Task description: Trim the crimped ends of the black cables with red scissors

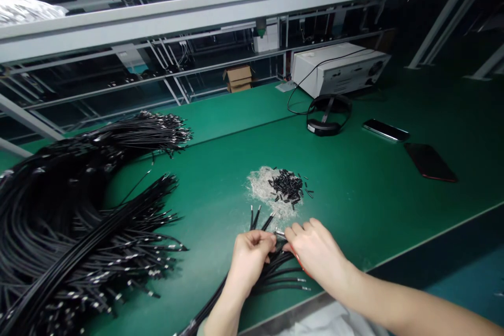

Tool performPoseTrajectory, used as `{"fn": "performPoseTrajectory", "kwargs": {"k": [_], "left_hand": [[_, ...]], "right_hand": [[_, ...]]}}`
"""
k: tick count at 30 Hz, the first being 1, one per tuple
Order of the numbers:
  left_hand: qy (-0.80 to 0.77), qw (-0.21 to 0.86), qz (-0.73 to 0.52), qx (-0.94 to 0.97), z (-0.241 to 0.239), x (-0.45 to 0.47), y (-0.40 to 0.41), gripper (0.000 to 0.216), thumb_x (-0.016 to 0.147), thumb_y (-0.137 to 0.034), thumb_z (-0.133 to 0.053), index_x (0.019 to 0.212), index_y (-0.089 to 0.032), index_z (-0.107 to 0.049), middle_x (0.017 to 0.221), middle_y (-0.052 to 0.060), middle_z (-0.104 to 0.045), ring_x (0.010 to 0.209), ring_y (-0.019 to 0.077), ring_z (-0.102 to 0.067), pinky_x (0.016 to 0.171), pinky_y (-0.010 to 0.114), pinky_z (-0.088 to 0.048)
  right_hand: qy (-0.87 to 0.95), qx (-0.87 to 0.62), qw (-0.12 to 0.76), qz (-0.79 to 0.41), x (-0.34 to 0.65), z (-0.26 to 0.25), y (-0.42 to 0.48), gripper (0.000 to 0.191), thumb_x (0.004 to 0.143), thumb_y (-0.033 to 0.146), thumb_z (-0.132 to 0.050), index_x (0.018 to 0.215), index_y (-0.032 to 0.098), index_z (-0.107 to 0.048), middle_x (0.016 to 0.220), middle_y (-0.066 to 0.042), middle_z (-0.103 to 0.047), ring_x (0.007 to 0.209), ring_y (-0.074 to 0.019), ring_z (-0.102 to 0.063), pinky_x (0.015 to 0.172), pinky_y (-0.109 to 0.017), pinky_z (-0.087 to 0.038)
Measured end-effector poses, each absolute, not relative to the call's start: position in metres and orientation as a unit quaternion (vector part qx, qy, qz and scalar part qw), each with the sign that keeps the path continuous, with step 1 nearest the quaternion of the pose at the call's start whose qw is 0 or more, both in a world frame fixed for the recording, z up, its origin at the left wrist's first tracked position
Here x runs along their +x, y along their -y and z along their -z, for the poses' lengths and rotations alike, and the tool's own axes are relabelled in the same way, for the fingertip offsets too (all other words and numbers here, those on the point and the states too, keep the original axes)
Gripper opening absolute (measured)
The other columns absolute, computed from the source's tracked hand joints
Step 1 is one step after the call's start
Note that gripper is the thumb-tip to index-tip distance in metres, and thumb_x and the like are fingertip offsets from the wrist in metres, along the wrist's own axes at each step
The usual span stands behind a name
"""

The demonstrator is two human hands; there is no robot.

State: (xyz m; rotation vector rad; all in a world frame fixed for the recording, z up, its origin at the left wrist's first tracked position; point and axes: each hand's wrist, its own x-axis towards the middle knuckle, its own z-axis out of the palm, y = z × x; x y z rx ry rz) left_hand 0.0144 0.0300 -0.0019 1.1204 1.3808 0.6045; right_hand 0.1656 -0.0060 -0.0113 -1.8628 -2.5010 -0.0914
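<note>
My left hand [252, 254] is closed around a bunch of black cables [275, 278] near the table's front edge; several stripped ends [258, 217] stick up past its fingers. My right hand [315, 252] is closed in a pinch at one cable's metal tip [279, 232], and something red shows under its palm. Just beyond both hands lies a small heap of short black sleeves [287, 186] on a patch of pale shreds [263, 186].
Big piles of black cables [71, 231] fill the left of the green table [374, 205], with another bundle [149, 134] behind. Farther right lie a black tape roll [328, 115], a phone [386, 130], a dark red-edged phone [430, 161] and a white machine [338, 68].
</note>
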Motion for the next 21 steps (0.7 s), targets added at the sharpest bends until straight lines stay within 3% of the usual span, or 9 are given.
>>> {"fn": "performPoseTrajectory", "kwargs": {"k": [11, 16, 21], "left_hand": [[-0.580, 0.596, -0.260, 0.491, 0.009, 0.014, -0.029, 0.029, 0.066, -0.036, -0.066, 0.069, -0.007, -0.068, 0.056, 0.002, -0.060, 0.044, 0.0023, -0.042, 0.044, 0.014, -0.034], [-0.584, 0.599, -0.279, 0.472, 0.003, 0.012, -0.028, 0.037, 0.059, -0.041, -0.074, 0.075, -0.008, -0.068, 0.056, 0.001, -0.061, 0.047, 0.0033, -0.045, 0.048, 0.014, -0.036], [-0.591, 0.602, -0.283, 0.456, -0.001, 0.012, -0.027, 0.041, 0.056, -0.042, -0.077, 0.076, -0.008, -0.067, 0.055, 0.000, -0.060, 0.048, 0.0026, -0.045, 0.048, 0.013, -0.033]], "right_hand": [[0.802, -0.594, 0.024, -0.057, 0.174, 0.003, 0.004, 0.013, 0.087, 0.028, -0.059, 0.082, 0.017, -0.063, 0.071, -0.006, -0.067, 0.064, -0.0214, -0.065, 0.061, -0.031, -0.034], [0.744, -0.643, 0.133, -0.122, 0.190, -0.001, 0.003, 0.025, 0.093, 0.037, -0.045, 0.080, 0.021, -0.059, 0.072, -0.003, -0.068, 0.063, -0.0200, -0.066, 0.053, -0.027, -0.031], [0.669, -0.642, 0.264, -0.265, 0.186, 0.006, 0.006, 0.027, 0.096, 0.036, -0.037, 0.092, 0.022, -0.060, 0.082, -0.003, -0.070, 0.072, -0.0185, -0.066, 0.063, -0.025, -0.039]]}}
